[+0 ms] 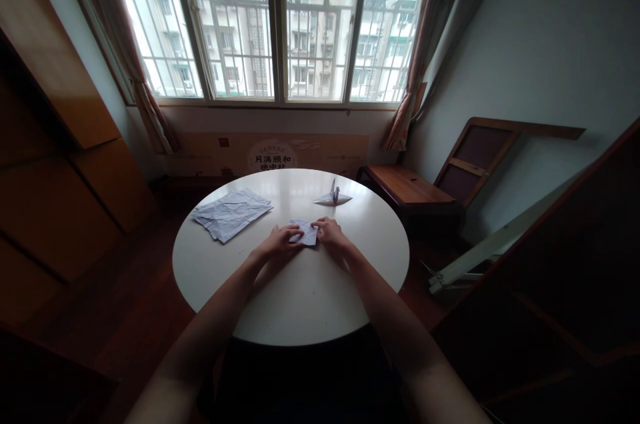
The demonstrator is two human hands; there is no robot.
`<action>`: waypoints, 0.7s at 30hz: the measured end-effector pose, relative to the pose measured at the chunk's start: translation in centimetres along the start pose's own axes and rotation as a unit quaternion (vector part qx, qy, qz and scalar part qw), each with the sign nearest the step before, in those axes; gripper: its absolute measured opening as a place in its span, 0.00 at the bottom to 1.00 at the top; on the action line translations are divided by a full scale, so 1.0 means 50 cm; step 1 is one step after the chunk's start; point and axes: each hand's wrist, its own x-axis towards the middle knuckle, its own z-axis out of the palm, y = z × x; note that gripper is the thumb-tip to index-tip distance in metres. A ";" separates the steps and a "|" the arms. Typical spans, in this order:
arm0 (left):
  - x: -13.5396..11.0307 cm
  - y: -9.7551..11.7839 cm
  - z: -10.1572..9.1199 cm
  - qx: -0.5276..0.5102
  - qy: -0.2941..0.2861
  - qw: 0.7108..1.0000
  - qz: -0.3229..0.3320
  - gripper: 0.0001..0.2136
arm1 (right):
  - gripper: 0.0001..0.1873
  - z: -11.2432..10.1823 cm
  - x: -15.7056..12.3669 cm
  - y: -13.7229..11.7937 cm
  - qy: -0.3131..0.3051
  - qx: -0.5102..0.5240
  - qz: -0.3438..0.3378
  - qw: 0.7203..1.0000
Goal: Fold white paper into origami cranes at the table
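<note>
Head view: two bare forearms reach from the lower edge over a round white table [300, 317], both hands meeting near its middle.
Small paper: a small pale folded piece of paper [309, 235] lies on the table between the hands, touched by both.
Left hand: the left hand [284, 239] has its fingers bent over the left side of the small paper; whether it pinches the edge or only presses, I cannot tell.
Right hand: the right hand [330, 231] is curled, with fingertips at the upper right part of the small paper; its thumb is hard to make out, so I cannot tell whether it grips.
Paper stack: creased pale sheets [233, 214] lie loosely overlapped on the left of the table, apart from the left hand.
Paper bird: a folded bird [335, 196] stands beyond the right hand, wings spread.
Window: a wide barred window [320, 31] faces the table, with a curtain [150, 111] at its left.
Wall side: a low wooden bench [410, 185] stands beyond the table on the right.
</note>
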 end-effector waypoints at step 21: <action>-0.005 0.009 -0.007 0.015 -0.011 1.000 -0.012 0.22 | 0.21 -0.003 -0.002 -0.002 -0.005 0.007 -0.002 1.000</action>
